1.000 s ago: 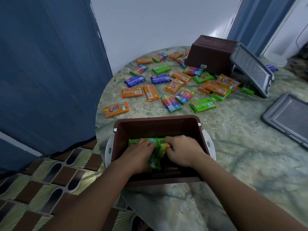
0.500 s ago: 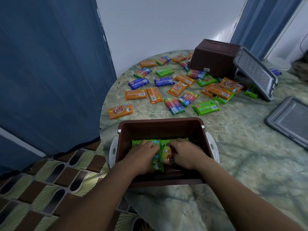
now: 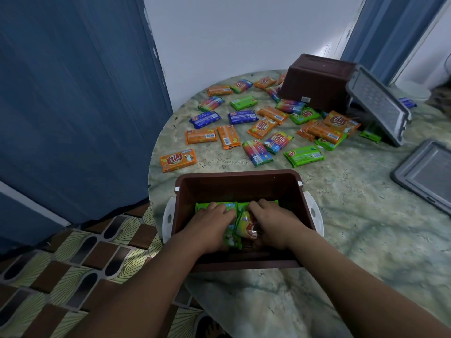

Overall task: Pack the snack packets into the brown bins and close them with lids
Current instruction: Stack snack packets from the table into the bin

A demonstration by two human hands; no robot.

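An open brown bin (image 3: 239, 175) with white side latches stands at the near edge of the round marble table (image 3: 366, 215). Both my hands are inside it. My left hand (image 3: 210, 223) presses flat on a green snack packet (image 3: 227, 205) lying on the bin's floor. My right hand (image 3: 273, 220) holds a second green packet (image 3: 244, 225), which is tilted between the two hands. Several loose packets, orange (image 3: 178, 159), green (image 3: 303, 156), blue (image 3: 242, 117) and rainbow (image 3: 257, 152), lie scattered beyond the bin.
A second brown bin (image 3: 317, 81) lies upside down at the back. One grey lid (image 3: 378, 103) leans against it and another grey lid (image 3: 424, 172) lies flat at the right. A blue curtain (image 3: 73, 93) hangs left of the table, above a patterned floor (image 3: 61, 264).
Both hands stay in the bin and have shifted slightly over the green packets. The tilted packet between them shows more of its red logo now.
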